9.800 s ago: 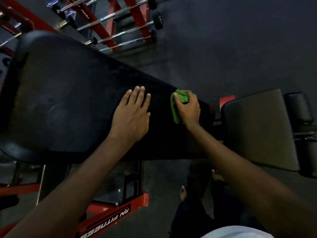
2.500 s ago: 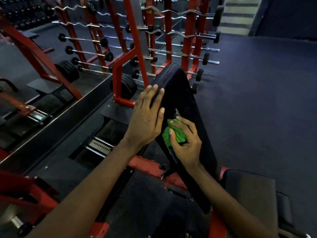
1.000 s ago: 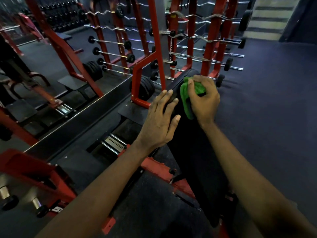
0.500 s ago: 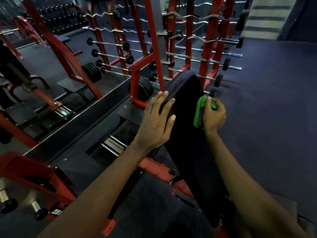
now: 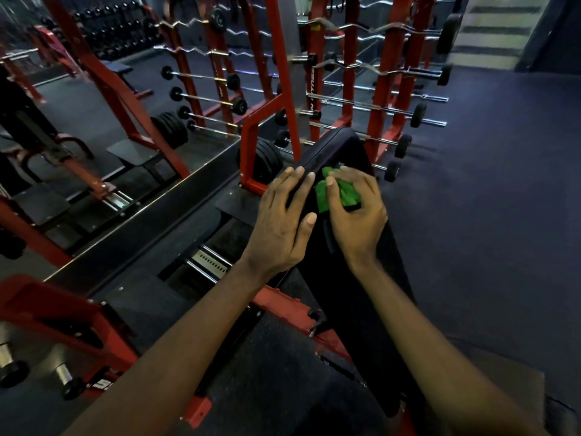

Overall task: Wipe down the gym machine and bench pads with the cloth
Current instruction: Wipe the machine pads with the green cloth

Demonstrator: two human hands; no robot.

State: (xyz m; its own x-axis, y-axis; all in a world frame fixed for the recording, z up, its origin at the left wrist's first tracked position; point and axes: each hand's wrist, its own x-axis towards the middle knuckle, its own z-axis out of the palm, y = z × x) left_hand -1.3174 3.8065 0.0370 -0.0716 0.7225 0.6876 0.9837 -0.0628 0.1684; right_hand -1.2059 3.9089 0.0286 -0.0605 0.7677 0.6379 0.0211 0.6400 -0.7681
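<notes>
While the left hand lies flat with straight fingers on the left edge of the inclined pad, the right hand grips the bunched green cloth under curled fingers, pressing it against the pad's far part, just right of the left hand.

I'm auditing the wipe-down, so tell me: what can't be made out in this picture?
Head view, the only one:
The crumpled green cloth is largely covered by the right hand.
The long black padded backrest is too dark to tell wiped from unwiped areas, and the left hand covers part of its edge.
The grey seat pad is partly hidden by the right forearm.
The far dumbbell rack is blurred.
</notes>
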